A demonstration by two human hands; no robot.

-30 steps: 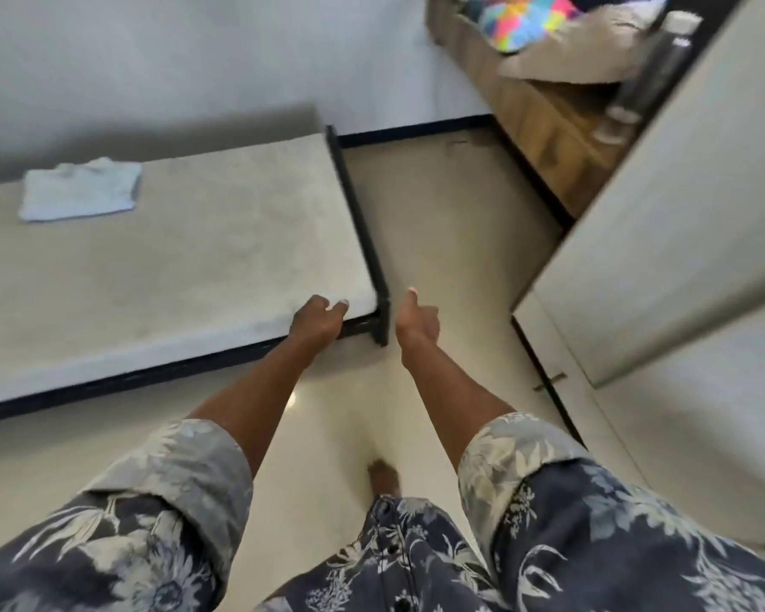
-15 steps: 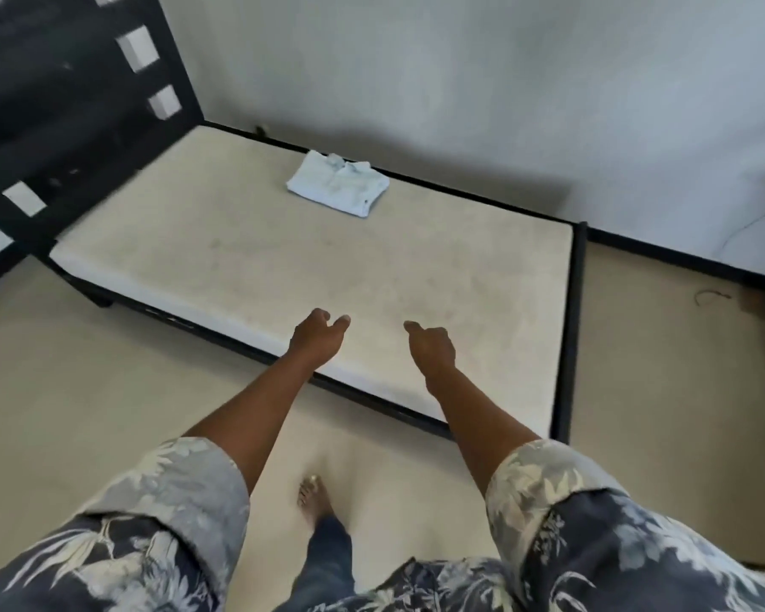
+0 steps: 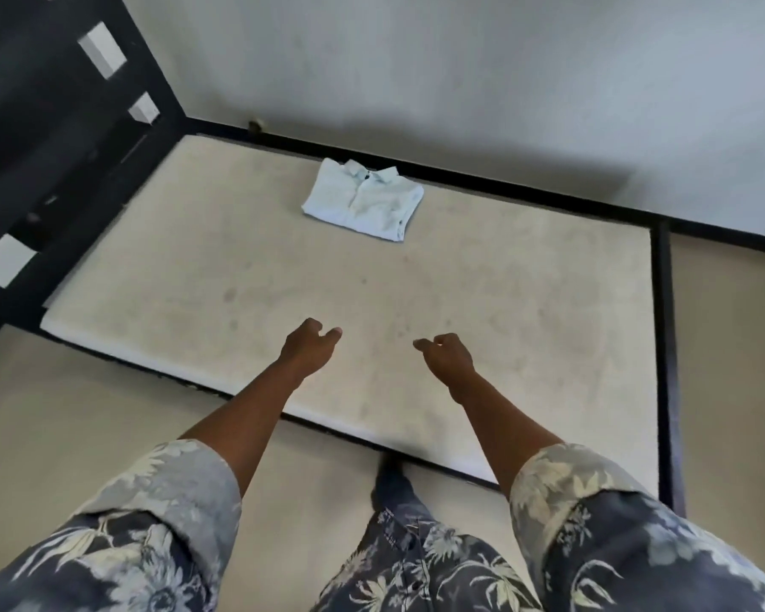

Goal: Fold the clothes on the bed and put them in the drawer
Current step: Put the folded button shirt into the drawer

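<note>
A folded pale blue shirt [image 3: 364,204] lies on the bare cream mattress of the bed [image 3: 482,311], near its far edge by the wall. My left hand [image 3: 309,346] and my right hand [image 3: 447,356] hover over the near half of the mattress, well short of the shirt. Both hands hold nothing and their fingers hang loosely curled. No drawer is in view.
A black bed frame [image 3: 663,346] runs round the mattress, and a black slatted headboard [image 3: 54,139] rises at the left. A white wall stands behind the bed. Beige floor [image 3: 63,426] lies in front of it and to its right. My leg stands against the bed's near edge.
The view has swung left from the cupboard and bed corner onto the whole bed. I have stepped closer, and both hands now reach out over the mattress toward the shirt.
</note>
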